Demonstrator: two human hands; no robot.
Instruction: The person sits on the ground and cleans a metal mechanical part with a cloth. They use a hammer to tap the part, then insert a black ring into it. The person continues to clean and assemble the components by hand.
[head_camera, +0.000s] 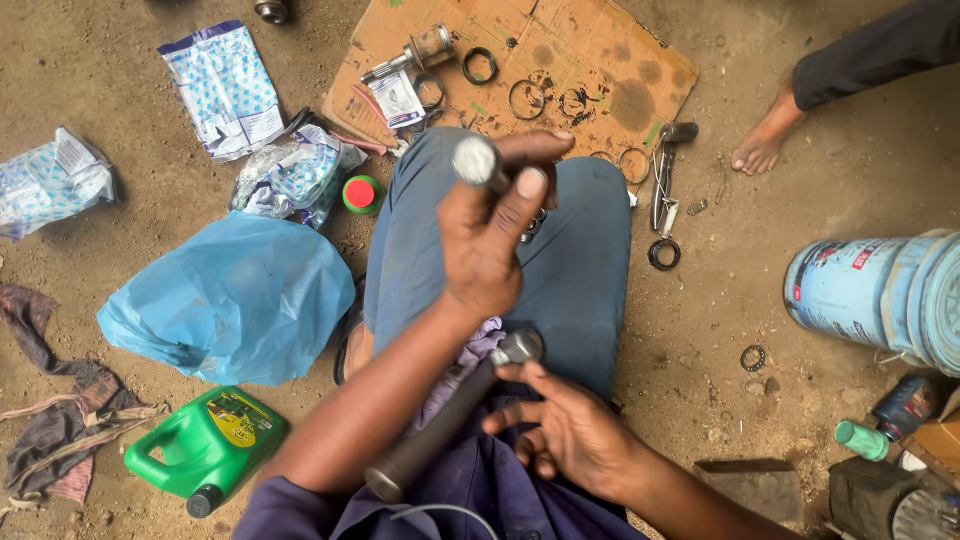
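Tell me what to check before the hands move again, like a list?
1. Left hand grips the silver round-ended metal part: ok.
2. Right hand touches the dark metal shaft near its silver end: ok.
3. Shaft rests on the lap: ok.
4. Green plastic jug capped: ok.
5. Metal rings lie on the brown cardboard sheet: ok.
6. Part clean inside: cannot tell.

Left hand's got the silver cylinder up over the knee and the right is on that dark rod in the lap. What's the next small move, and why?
Probably bring the silver cylinder down toward the metal head of the dark rod. The left hand grips the cylinder raised above the knee, apart from the rod, while the right hand has fingertips at the rod's head, steadying it in the lap. How the two parts fit cannot be told.
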